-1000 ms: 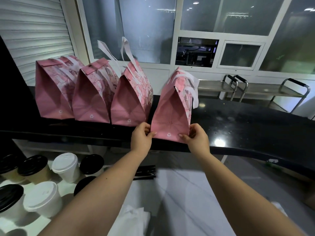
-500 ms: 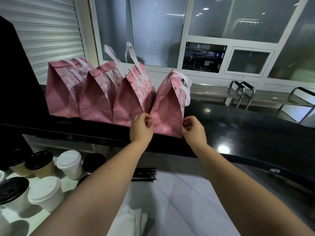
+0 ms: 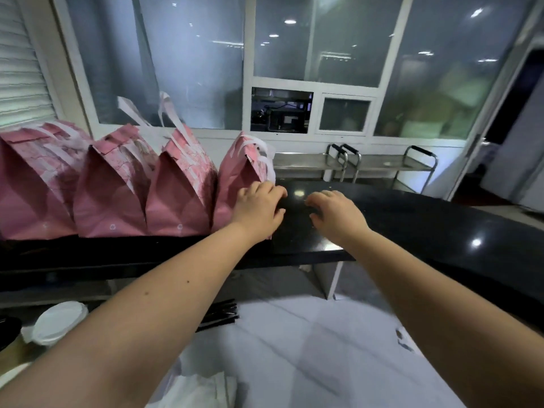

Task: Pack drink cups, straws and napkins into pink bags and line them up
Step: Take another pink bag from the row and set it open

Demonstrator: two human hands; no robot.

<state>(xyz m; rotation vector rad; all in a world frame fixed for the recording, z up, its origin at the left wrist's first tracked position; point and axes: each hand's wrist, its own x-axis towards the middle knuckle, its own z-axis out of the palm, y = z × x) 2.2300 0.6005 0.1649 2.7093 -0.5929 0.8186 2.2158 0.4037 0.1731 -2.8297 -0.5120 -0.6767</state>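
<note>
Several pink bags with white handles stand in a row on the black counter [image 3: 412, 225]. The rightmost pink bag [image 3: 238, 172] stands upright, close against its neighbour [image 3: 182, 195]. My left hand [image 3: 259, 209] lies against this bag's lower right side, fingers loosely spread, and covers that corner. My right hand [image 3: 335, 214] hovers over the bare counter to the right, fingers apart, holding nothing and apart from the bag. On the lower worktop at the left stand a white-lidded cup [image 3: 59, 322] and a black-lidded cup [image 3: 8, 328]. Black straws [image 3: 220, 315] lie near them.
A pale marble worktop [image 3: 309, 348] lies below the counter, with white folded material [image 3: 200, 390] at its near edge. Steel trolleys [image 3: 353, 163] stand behind the counter under the windows. The counter runs on to the right of the bags.
The rightmost bag has slid left against the row. My right hand has let go of it and moved right. My left hand has shifted onto the bag's right side.
</note>
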